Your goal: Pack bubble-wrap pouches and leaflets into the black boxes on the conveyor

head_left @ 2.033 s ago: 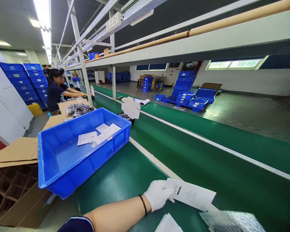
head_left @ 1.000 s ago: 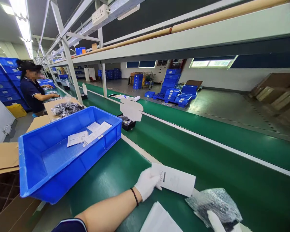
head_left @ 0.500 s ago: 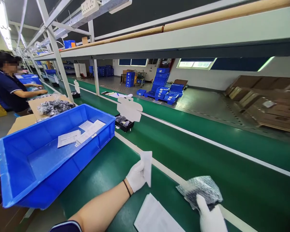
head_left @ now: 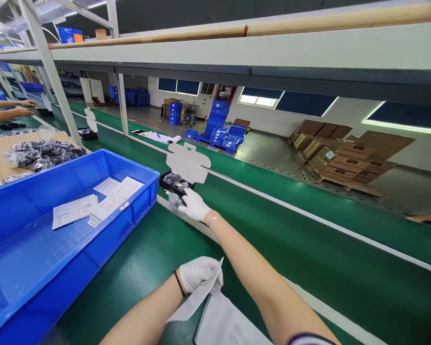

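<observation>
My left hand (head_left: pixel 200 274), in a white glove, is closed on a folded white paper (head_left: pixel 191 306) above the near side of the green surface. Just below it lies a stack of white papers (head_left: pixel 230 323). Stretched forward, my right hand (head_left: pixel 194 206), also gloved, grips a clear plastic bag (head_left: pixel 174 200) with something dark inside; its contents cannot be made out. That bag is at the near side of an open black box (head_left: pixel 167 183) with a raised white lid (head_left: pixel 188 160). Plastic-wrapped dark items (head_left: pixel 175 180) sit inside the box.
A large blue bin (head_left: pixel 93 258) with printed sheets (head_left: pixel 75 211) stands left. Behind it, a carton (head_left: pixel 7 155) holds bagged dark parts (head_left: pixel 45 153). A co-worker's arms (head_left: pixel 9 112) are at far left. A metal post (head_left: pixel 50 72) and an overhead shelf (head_left: pixel 215 60) border the green belt (head_left: pixel 273 215).
My right hand has moved forward and left with the bag, from the lower right to the black box. My left hand has come lower and tilted the paper. The view has turned right.
</observation>
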A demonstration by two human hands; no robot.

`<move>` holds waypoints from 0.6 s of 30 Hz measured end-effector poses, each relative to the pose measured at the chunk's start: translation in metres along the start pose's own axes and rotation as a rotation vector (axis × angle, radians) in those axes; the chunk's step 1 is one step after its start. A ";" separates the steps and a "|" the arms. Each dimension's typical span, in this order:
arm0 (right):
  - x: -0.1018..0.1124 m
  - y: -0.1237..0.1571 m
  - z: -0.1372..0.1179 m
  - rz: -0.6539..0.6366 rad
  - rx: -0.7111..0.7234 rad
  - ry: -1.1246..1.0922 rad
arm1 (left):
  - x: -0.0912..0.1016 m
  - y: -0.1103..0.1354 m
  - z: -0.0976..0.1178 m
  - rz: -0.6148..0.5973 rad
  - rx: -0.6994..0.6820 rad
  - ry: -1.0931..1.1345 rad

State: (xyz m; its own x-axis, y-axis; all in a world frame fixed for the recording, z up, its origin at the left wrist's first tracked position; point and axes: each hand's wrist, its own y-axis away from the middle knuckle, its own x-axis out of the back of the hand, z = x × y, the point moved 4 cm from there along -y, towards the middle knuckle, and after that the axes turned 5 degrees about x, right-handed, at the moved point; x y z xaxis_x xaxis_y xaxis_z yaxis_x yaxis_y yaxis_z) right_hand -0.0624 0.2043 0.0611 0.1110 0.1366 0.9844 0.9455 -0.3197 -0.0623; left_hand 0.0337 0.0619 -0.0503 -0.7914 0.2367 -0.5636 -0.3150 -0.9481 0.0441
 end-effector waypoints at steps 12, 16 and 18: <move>-0.022 -0.046 0.029 -0.082 -0.061 -0.153 | -0.004 -0.004 -0.002 -0.067 0.076 -0.002; 0.020 -0.034 0.065 0.110 -0.188 -0.279 | -0.008 0.000 0.008 -0.070 0.069 -0.001; 0.040 -0.028 0.087 0.281 -0.336 -0.287 | -0.010 0.001 0.009 -0.073 0.071 -0.010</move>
State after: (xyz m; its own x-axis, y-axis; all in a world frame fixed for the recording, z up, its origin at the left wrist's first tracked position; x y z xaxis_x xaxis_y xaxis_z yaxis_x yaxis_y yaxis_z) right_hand -0.0578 0.3001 0.0876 0.4705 0.2383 0.8496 0.7219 -0.6577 -0.2152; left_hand 0.0364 0.0609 -0.0374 -0.7702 0.3067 -0.5592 -0.4078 -0.9110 0.0621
